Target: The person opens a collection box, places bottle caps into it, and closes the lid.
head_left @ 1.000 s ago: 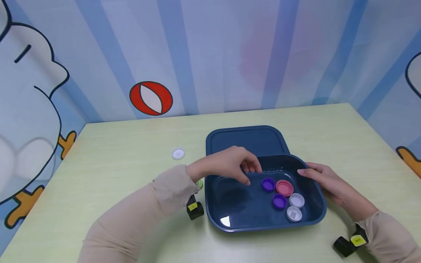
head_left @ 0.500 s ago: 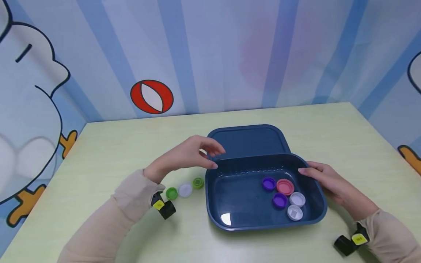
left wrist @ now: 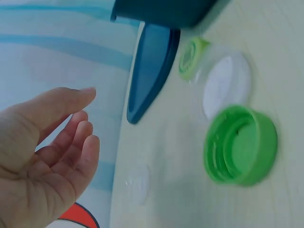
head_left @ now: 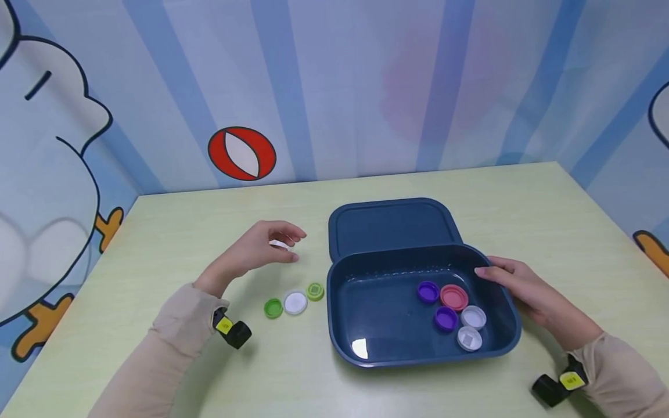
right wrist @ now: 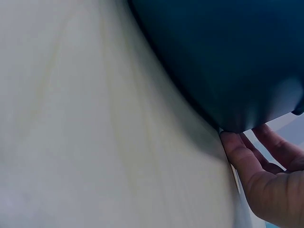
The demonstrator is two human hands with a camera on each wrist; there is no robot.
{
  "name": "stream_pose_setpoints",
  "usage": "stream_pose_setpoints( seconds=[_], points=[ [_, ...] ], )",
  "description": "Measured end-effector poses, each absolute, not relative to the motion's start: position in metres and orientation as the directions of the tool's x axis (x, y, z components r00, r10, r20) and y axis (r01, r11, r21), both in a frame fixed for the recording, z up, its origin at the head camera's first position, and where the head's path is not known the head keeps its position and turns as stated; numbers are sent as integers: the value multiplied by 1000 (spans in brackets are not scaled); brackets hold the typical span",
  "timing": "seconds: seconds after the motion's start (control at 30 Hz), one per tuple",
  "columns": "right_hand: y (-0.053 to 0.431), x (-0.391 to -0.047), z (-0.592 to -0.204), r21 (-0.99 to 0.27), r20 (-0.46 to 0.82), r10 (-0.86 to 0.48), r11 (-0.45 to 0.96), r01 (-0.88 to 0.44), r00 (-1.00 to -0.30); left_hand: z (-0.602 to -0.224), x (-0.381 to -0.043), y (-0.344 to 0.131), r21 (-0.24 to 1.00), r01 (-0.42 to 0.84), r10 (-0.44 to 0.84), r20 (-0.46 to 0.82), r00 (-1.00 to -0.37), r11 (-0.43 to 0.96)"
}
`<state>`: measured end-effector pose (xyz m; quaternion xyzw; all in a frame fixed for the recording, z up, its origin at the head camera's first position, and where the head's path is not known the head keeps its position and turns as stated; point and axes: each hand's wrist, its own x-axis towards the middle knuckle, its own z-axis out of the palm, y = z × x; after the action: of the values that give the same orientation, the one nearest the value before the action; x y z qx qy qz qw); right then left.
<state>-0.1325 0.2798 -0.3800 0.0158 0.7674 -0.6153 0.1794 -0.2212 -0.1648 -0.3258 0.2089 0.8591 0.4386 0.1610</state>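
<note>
My left hand (head_left: 253, 249) hovers over the table left of the dark blue box (head_left: 366, 363), fingers loosely bent with nothing between them. A white bottle cap (head_left: 279, 244) lies behind it, partly hidden by the fingers; it shows as a faint disc in the left wrist view. Nearer me lie a green cap (left wrist: 242, 145), a white cap (head_left: 295, 302) and a lime-green cap (head_left: 315, 291) in a row. My right hand (head_left: 522, 287) grips the box's right rim, thumb over the inside and fingers against the outer wall (right wrist: 237, 71).
Inside the box are two purple caps, one at the back (head_left: 428, 292), a pink cap (head_left: 453, 297) and two white caps, one nearest the front (head_left: 469, 338). Behind it lies a dark blue lid (head_left: 392, 223). A patterned backdrop (head_left: 355, 87) rises behind the table.
My left hand has moved left from above the box to over the table near the white cap. The row of three caps has come into full view. The right hand stays on the box.
</note>
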Motion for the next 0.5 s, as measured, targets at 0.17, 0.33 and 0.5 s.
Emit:
stream_pose_setpoints(
  seconds=[0.17, 0.33, 0.5],
  points=[
    [279, -133, -380, -934, -300, -188, 259, 248, -935, -338, -228, -179, 822, 174, 438, -100, -893, 542],
    [279, -131, -382, -933, -297, -184, 263, 245, -937, -347, -234, -189, 820, 142, 388, -104, -916, 555],
    [280, -130, -382, -938, -295, -191, 244, 246, -936, -353, -238, -194, 821, 104, 337, -112, -935, 561]
  ],
)
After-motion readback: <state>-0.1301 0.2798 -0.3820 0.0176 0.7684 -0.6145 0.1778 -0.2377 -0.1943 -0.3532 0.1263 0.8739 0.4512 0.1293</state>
